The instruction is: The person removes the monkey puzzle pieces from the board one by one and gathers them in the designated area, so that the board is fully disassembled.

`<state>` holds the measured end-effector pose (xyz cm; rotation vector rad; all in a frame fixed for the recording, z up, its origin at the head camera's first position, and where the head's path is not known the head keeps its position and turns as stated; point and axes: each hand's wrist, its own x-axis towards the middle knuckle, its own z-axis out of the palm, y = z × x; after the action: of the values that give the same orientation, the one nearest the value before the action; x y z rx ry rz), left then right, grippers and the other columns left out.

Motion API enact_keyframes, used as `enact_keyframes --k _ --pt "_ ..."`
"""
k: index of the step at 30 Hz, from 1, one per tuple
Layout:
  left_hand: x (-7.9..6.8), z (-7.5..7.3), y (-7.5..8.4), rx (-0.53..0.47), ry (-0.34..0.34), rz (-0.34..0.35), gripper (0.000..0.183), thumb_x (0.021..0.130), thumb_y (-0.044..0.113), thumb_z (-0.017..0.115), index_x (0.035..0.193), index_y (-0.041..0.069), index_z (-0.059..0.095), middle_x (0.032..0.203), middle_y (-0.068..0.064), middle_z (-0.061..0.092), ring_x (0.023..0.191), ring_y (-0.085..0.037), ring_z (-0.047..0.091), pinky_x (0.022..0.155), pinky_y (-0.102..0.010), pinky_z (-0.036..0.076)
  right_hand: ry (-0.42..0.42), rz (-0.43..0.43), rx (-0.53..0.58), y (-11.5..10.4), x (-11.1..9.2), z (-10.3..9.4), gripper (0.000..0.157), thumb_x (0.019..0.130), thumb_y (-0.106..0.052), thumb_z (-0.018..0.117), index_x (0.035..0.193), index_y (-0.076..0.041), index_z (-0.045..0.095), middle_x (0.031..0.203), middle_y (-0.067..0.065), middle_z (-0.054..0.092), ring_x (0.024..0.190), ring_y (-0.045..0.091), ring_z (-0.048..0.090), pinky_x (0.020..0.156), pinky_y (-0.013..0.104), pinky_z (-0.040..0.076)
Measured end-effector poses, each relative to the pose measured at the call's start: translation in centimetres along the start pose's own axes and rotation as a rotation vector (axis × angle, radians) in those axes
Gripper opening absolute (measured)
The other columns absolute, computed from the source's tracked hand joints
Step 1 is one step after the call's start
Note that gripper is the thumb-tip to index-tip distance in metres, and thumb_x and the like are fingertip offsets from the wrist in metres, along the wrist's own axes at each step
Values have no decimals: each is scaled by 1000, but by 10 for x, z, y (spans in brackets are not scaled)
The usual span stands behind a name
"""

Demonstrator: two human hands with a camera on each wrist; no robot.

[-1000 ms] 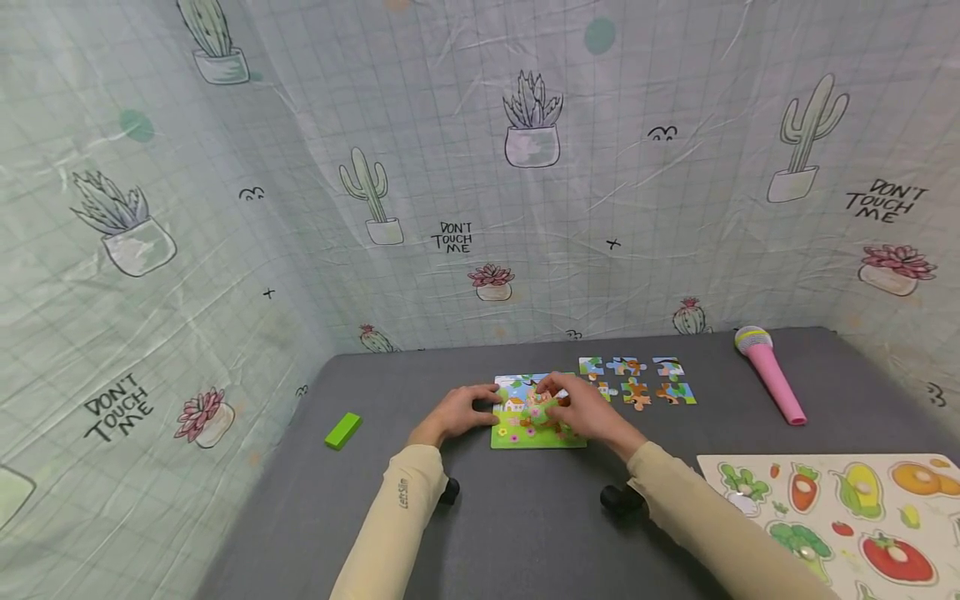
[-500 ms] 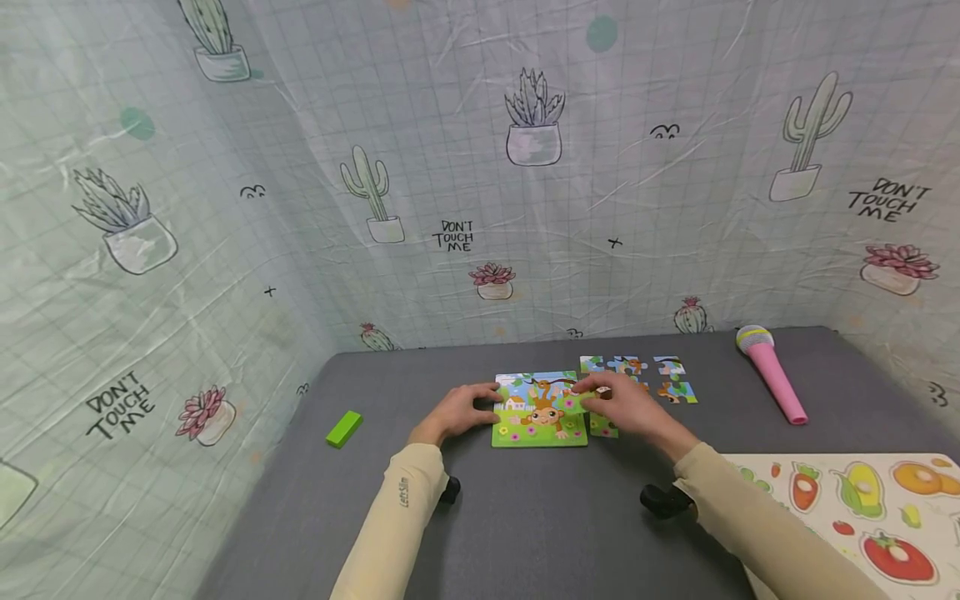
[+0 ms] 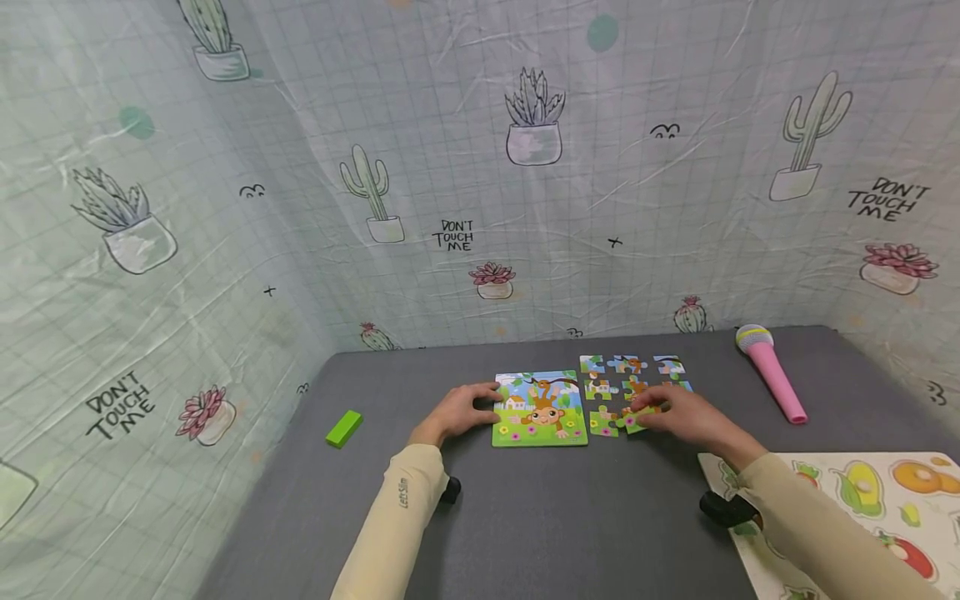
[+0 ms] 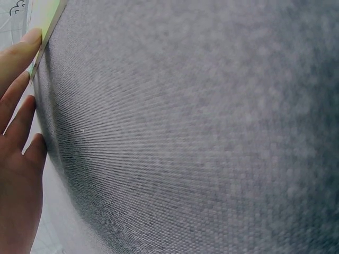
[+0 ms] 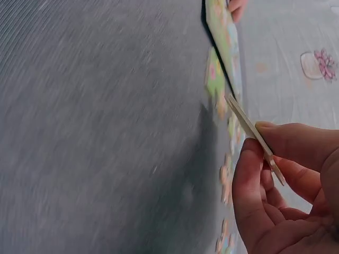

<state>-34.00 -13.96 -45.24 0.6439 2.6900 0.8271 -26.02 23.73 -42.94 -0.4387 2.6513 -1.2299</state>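
In the head view, a square picture board (image 3: 536, 417) with a monkey, a house and flowers lies on the grey table. My left hand (image 3: 450, 408) rests at its left edge, thumb and fingertips touching the side. The left wrist view shows those fingers (image 4: 21, 114) stretched out along the edge. My right hand (image 3: 686, 414) pinches a green jigsaw piece (image 3: 638, 419) with pink flowers between thumb and fingers. In the right wrist view that piece (image 5: 244, 120) is thin and seen edge-on. Several loose jigsaw pieces (image 3: 603, 422) lie right of the board, some partly hidden by my right hand.
A pink toy microphone (image 3: 776, 379) lies at the back right. A vegetable picture board (image 3: 862, 525) fills the front right, under my right forearm. A green block (image 3: 344, 429) lies to the left. Patterned cloth (image 3: 562, 275) hangs behind the table.
My right hand has moved right with the green jigsaw piece, from over the monkey board to the loose pieces, uncovering the board's picture. My left hand has stayed put.
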Motion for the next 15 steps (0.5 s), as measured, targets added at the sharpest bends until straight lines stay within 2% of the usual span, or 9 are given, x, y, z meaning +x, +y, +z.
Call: enact_keyframes --k 10,15 --pt "0 0 -1 -5 4 9 39 89 25 73 126 12 68 148 -2 47 140 -27 37 115 -49 30 38 43 -49 10 -4 -3 33 94 -20 67 118 2 64 120 24 60 106 37 57 76 42 51" --pt "1 0 -2 -12 -2 5 39 90 25 73 126 12 68 149 -2 47 140 -27 37 115 -49 29 72 9 -124 15 -3 0 27 89 -16 71 109 1 67 110 18 65 94 30 60 73 41 49"
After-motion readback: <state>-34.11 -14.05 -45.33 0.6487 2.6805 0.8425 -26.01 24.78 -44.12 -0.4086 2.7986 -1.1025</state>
